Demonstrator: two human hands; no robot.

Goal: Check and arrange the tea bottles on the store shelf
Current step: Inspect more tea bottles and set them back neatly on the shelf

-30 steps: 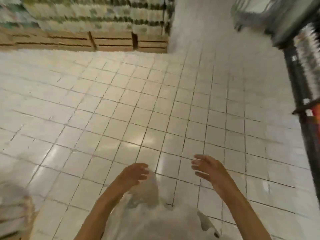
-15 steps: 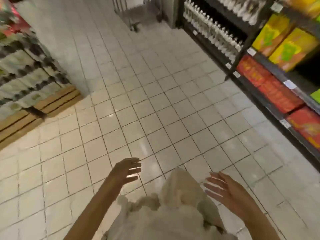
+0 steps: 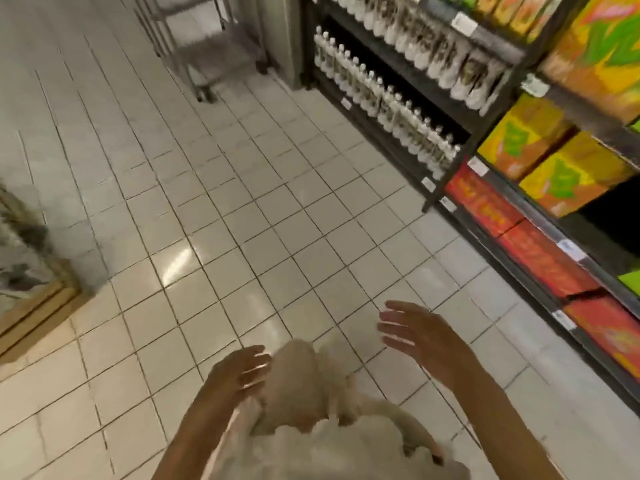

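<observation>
Rows of tea bottles [image 3: 388,98] with white caps stand on the lowest level of a black store shelf [image 3: 485,129] at the upper right; a second row of bottles [image 3: 436,46] fills the level above. My left hand [image 3: 244,370] hangs low in front of my light clothing, fingers loosely bent and holding nothing. My right hand [image 3: 415,334] is raised over the tiled floor with fingers spread, also holding nothing. Both hands are far from the bottles.
Yellow-green cartons [image 3: 554,168] and red cartons [image 3: 540,254] fill the nearer shelf bays on the right. A metal trolley [image 3: 207,53] stands at the far end of the aisle. A wooden pallet [image 3: 38,313] with wrapped goods sits at the left. White floor tiles [image 3: 242,220] lie between.
The view has swung right, from the pallet stacks toward the shelf, bringing the bottles closer. My right hand has risen and spread; my left hand has dropped nearer my body.
</observation>
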